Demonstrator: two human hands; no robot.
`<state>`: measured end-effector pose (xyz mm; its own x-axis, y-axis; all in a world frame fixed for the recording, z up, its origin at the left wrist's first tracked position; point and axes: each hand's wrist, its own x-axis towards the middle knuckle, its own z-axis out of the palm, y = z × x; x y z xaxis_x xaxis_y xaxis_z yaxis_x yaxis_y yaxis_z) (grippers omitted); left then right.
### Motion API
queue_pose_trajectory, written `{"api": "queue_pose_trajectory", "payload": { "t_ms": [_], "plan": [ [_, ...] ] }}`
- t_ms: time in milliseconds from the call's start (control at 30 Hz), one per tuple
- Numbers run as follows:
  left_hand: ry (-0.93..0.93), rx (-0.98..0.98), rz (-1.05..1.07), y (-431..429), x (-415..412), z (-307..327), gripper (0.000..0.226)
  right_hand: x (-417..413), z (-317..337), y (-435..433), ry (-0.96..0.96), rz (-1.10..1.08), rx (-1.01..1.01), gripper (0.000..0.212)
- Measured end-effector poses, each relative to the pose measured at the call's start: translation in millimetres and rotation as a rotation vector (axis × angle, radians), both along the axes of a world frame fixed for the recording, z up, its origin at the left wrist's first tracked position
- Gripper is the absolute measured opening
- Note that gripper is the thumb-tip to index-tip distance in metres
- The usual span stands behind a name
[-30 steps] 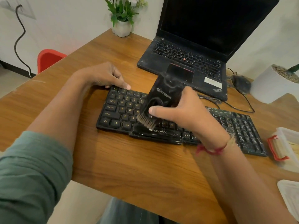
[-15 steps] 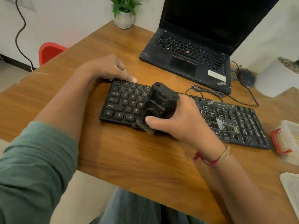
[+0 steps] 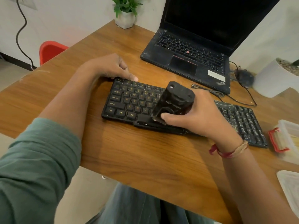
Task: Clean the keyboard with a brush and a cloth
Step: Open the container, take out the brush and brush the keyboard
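The wooden desk (image 3: 145,159) carries everything, and places here are given from the black keyboard (image 3: 129,102), which lies across the desk's middle, nearer the near edge. Beyond the keyboard's far edge stands an open black laptop (image 3: 194,50), its screen dark. A red chair (image 3: 50,50) shows past the desk's edge, well to the left of the keyboard and further back. A white pot (image 3: 273,78) sits beyond the keyboard's right end, and a smaller potted plant (image 3: 125,12) stands far behind its left half, at the desk's back corner. A clear plastic box (image 3: 289,136) with a red clasp lies just off the keyboard's right end.

The left hand (image 3: 111,67) holds the keyboard's far left corner. Its thumb lies along the top edge by the Esc key, and its fingers are curled together behind that edge. The right hand (image 3: 199,117) is over the keyboard's middle, its fingers wrapped tightly round a chunky black brush (image 3: 174,101) and its thumb pressed across the lower front. The brush is tilted, with its top leaning away. Its bristles (image 3: 157,119) touch the keys at the keyboard's near edge, close to the space bar. A dark mouse (image 3: 244,77) sits behind the keyboard's right end, beside the white pot.
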<state>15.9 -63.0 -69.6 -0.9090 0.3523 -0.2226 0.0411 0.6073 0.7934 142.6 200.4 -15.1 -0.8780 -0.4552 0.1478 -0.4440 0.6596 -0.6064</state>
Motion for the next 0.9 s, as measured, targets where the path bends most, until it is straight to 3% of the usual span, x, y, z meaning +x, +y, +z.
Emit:
{"api": "queue_pose_trajectory", "payload": {
  "t_ms": [133,300,500,700,800,900],
  "plan": [
    [-0.004,0.001,-0.003,1.2,0.6,0.5,0.048,7.5,-11.2,-15.4,-0.115,0.177,-0.030,0.027],
    [0.003,0.032,0.034,3.3,-0.8,-0.5,0.043,-1.1,11.9,5.9,0.046,0.103,0.162,0.037],
    [0.008,0.020,0.026,3.7,-0.6,1.2,0.042,8.7,-4.6,-15.0,-0.116,0.216,-0.034,0.020],
    [0.006,0.001,0.011,2.7,-2.2,0.8,0.041,-0.6,3.8,-3.7,0.072,0.181,0.138,0.020],
    [0.010,0.002,0.002,2.2,-2.3,0.2,0.040,11.0,-5.1,-15.5,0.111,0.269,0.138,0.014],
    [0.017,-0.008,-0.009,1.5,-2.6,-1.3,0.040,22.0,-14.4,-23.2,0.234,0.244,0.087,0.024]
  ]
}}
